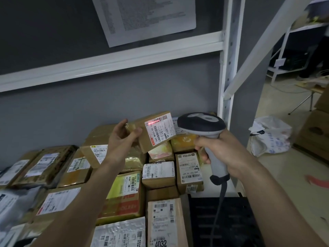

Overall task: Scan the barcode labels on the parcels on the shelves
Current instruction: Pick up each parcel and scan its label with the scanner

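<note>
My left hand (122,138) holds a small brown cardboard parcel (142,125) lifted above the pile, its white barcode label (161,129) turned toward the scanner. A red scan line lies across the top of that label. My right hand (222,154) grips the handle of a grey and black corded barcode scanner (201,124), whose head points left at the label from a short distance. Below lie several other parcels (158,175) with white labels, packed close together on the shelf.
A white shelf beam (110,63) runs overhead and a white upright post (226,72) stands at the right. A printed sheet (142,16) hangs on the grey wall. A black crate (222,221) sits lower right. A white plastic bag (270,136) lies on the floor.
</note>
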